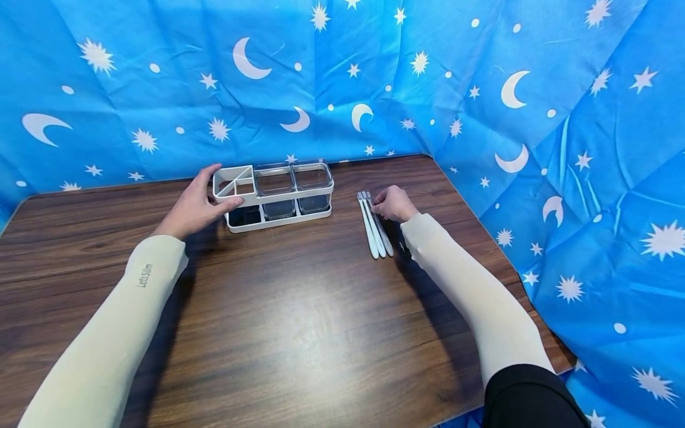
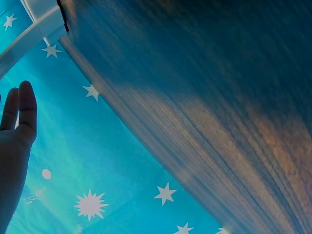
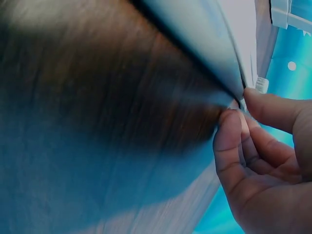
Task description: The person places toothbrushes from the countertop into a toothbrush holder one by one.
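A white toothbrush holder (image 1: 239,198) with small divided slots and two clear cups (image 1: 279,180) stands near the table's back edge. My left hand (image 1: 194,205) holds its left end, thumb along the front rim and fingers around the back corner. In the left wrist view, two fingers (image 2: 28,109) extend straight below the holder's white frame (image 2: 41,27). Three pale toothbrushes (image 1: 373,229) lie side by side to the right, heads toward the back. My right hand (image 1: 395,204) pinches the rightmost toothbrush (image 3: 195,36) near its head, between thumb and fingertips.
The dark wood table (image 1: 299,333) runs back to a blue curtain (image 1: 342,77) with white moons and stars. That curtain also closes in the right side, along the table's right edge. A small black object (image 1: 405,251) shows under the right wrist.
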`<state>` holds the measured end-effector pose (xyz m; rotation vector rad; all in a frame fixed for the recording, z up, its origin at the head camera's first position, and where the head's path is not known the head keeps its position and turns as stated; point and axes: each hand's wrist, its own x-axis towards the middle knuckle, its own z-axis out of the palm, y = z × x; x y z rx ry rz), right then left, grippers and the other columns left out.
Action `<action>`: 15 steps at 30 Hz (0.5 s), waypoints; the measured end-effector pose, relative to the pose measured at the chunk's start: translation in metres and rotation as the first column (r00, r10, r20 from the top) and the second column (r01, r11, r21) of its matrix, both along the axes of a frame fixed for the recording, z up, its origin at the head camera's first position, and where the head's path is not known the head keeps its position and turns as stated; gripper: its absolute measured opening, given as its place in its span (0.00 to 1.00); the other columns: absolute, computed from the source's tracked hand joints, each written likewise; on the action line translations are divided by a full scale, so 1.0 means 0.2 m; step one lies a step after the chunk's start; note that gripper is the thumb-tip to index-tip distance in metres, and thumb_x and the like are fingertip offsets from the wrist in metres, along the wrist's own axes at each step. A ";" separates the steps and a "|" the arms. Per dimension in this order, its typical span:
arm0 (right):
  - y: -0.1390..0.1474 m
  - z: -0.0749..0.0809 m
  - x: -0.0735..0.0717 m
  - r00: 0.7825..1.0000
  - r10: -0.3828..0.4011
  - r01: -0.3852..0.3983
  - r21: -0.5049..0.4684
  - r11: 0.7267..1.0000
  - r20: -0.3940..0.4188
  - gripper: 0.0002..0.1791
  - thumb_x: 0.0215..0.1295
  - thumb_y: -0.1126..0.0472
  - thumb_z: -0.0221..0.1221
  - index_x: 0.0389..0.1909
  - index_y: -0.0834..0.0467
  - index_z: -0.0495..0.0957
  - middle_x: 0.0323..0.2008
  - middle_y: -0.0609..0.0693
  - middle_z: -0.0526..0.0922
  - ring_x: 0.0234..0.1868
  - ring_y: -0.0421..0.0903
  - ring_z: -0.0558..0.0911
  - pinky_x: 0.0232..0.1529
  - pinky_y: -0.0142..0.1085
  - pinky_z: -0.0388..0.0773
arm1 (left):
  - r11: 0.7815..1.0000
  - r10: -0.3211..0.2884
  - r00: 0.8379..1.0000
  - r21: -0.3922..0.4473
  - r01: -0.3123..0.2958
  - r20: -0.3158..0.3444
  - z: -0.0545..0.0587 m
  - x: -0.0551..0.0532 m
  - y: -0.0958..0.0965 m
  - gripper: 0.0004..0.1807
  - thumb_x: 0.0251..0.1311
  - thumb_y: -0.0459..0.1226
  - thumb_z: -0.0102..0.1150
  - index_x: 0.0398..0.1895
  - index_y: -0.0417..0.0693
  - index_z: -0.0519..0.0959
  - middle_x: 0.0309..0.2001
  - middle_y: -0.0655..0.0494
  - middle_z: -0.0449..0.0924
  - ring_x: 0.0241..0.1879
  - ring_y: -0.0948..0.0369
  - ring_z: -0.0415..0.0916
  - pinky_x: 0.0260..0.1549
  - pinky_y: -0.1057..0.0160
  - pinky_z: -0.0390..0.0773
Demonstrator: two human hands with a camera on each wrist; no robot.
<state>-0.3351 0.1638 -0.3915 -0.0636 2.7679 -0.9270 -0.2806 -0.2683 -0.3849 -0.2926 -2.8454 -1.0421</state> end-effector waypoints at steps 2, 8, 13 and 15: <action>-0.01 0.00 0.00 1.000 -0.008 0.008 0.011 1.000 -0.008 0.11 0.62 0.65 0.61 0.43 0.65 0.79 0.38 0.57 0.80 0.32 0.47 0.80 0.33 0.36 0.78 | 1.000 0.001 1.000 -0.003 -0.001 0.003 0.00 0.00 0.00 0.54 0.54 0.61 0.60 0.75 0.56 0.41 0.73 0.42 0.44 0.66 0.40 0.50 0.56 0.33 0.54; -0.03 0.00 0.00 0.999 -0.030 0.031 0.014 0.999 -0.015 0.08 0.62 0.65 0.61 0.40 0.65 0.79 0.33 0.55 0.79 0.29 0.45 0.79 0.30 0.34 0.77 | 1.000 0.004 1.000 -0.007 -0.004 0.004 0.00 0.01 -0.01 0.54 0.53 0.61 0.60 0.75 0.54 0.42 0.72 0.42 0.45 0.64 0.39 0.53 0.56 0.33 0.55; -0.03 0.00 0.00 0.998 -0.055 0.054 0.048 0.997 0.006 0.05 0.63 0.64 0.60 0.30 0.62 0.77 0.25 0.52 0.77 0.25 0.44 0.76 0.25 0.34 0.72 | 1.000 -0.006 1.000 -0.010 0.006 0.002 0.01 0.00 -0.01 0.53 0.54 0.60 0.60 0.75 0.53 0.42 0.72 0.41 0.46 0.62 0.40 0.55 0.56 0.34 0.56; -0.04 0.01 0.00 0.997 -0.070 0.068 0.083 0.994 0.016 0.07 0.63 0.63 0.59 0.27 0.61 0.76 0.24 0.51 0.77 0.24 0.44 0.75 0.25 0.35 0.70 | 1.000 -0.010 1.000 -0.006 0.010 0.004 0.01 0.00 -0.01 0.53 0.54 0.60 0.60 0.75 0.54 0.42 0.71 0.41 0.46 0.61 0.40 0.57 0.55 0.35 0.57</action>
